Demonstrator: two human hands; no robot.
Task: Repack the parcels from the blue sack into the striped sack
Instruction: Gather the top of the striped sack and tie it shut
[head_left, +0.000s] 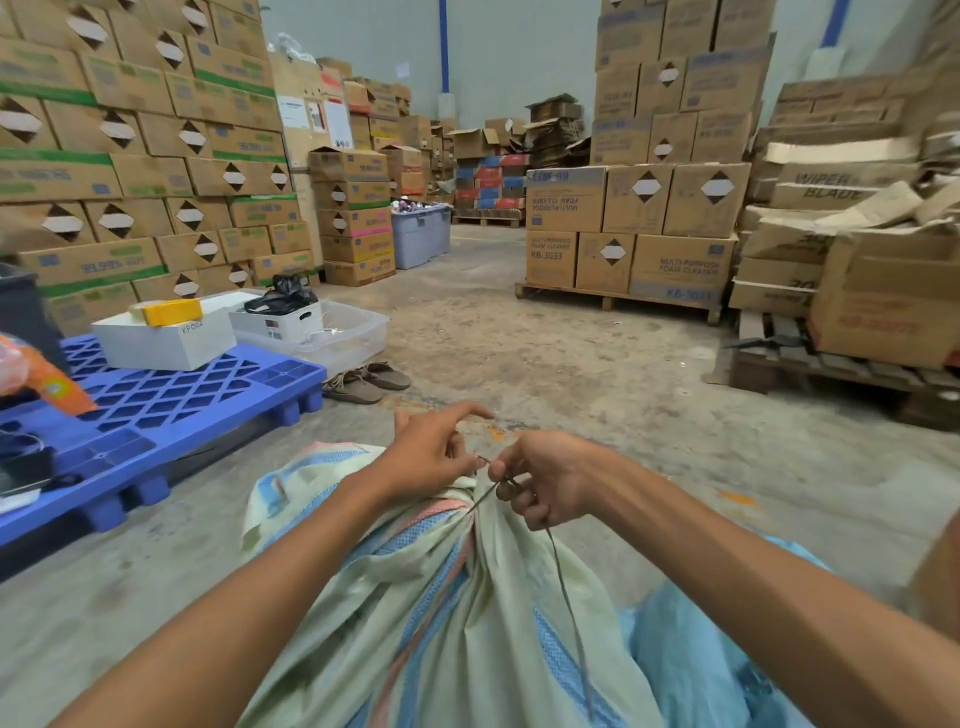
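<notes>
Warehouse floor (519, 338): blue pallet (171, 410) left, sandals (366, 382) ahead

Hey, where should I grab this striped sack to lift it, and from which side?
Grip the striped sack at its gathered neck, just below the string tie, coming from above. The cloth bunches into a narrow throat there; the body below is wide and slack, probably giving little to close round.
</notes>
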